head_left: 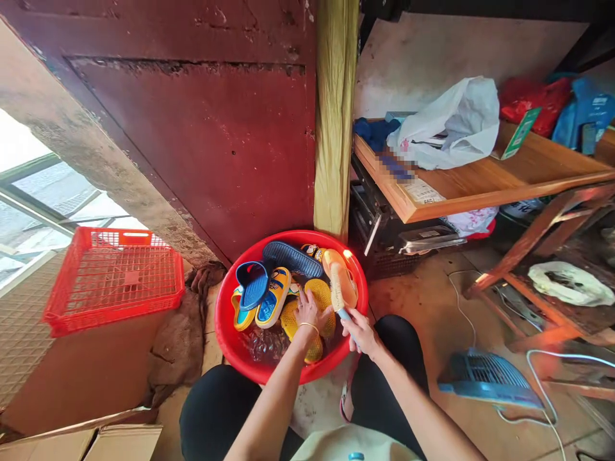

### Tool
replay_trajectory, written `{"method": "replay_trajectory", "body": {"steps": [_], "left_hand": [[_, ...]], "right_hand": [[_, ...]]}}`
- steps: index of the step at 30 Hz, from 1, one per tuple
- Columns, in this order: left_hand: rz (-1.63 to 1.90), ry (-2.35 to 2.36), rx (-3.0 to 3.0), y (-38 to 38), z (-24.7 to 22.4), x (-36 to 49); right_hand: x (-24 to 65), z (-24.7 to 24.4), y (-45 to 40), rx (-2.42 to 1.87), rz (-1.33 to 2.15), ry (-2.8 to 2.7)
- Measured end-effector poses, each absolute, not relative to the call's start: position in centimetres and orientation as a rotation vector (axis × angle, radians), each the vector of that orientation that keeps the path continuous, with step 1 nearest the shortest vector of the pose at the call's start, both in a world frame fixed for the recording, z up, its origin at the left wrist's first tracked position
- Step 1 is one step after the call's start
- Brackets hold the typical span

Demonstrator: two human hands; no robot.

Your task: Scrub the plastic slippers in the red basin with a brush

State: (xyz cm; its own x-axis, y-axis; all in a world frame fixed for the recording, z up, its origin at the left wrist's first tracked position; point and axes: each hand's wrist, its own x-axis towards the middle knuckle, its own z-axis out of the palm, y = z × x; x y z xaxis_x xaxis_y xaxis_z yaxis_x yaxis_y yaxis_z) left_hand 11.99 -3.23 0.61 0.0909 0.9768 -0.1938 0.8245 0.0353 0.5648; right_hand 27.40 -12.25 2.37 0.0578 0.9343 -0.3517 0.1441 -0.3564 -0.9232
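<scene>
A red plastic basin [225,339] with water in it stands between my knees, full of sandals. My left hand [310,312] reaches into it with fingers spread, touching the yellow slippers [321,291]; whether it grips one I cannot see. In my right hand [362,331] is a scrubbing brush [344,314], held by its pale blue handle at the basin's right rim. Its light bristles are beside an orange slipper [346,275]. Further left in the basin lie a dark blue slide [294,257], a blue slipper [254,285] and a yellow-and-blue sandal [273,298].
A red plastic crate [129,275] sits left, near a brown cloth [177,346] and cardboard [120,442]. Behind the basin is a dark red door [202,141]. To the right are a wooden table [480,186] holding bags, a blue fan [490,378] and loose cables.
</scene>
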Motion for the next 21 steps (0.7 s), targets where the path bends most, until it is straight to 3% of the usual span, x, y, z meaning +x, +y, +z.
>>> {"method": "replay_trajectory", "body": {"steps": [5, 12, 16, 21], "left_hand": [[0.237, 1.734, 1.681, -1.8, -0.9, 12.9], [0.639, 1.482, 1.376, -1.7, -0.3, 8.2], [0.945, 1.175, 1.135, -2.9, 0.9, 5.5], [1.017, 1.032, 0.902, -4.3, 1.7, 3.1]], "right_hand": [[27.5, 1.8, -12.1, -1.544, 1.413, -1.078], [27.4, 2.1, -11.9, -1.674, 1.349, -1.117], [26.1, 2.2, -13.3, -1.660, 1.118, -1.512], [23.0, 3.3, -12.5, -1.720, 0.977, -1.774]]}}
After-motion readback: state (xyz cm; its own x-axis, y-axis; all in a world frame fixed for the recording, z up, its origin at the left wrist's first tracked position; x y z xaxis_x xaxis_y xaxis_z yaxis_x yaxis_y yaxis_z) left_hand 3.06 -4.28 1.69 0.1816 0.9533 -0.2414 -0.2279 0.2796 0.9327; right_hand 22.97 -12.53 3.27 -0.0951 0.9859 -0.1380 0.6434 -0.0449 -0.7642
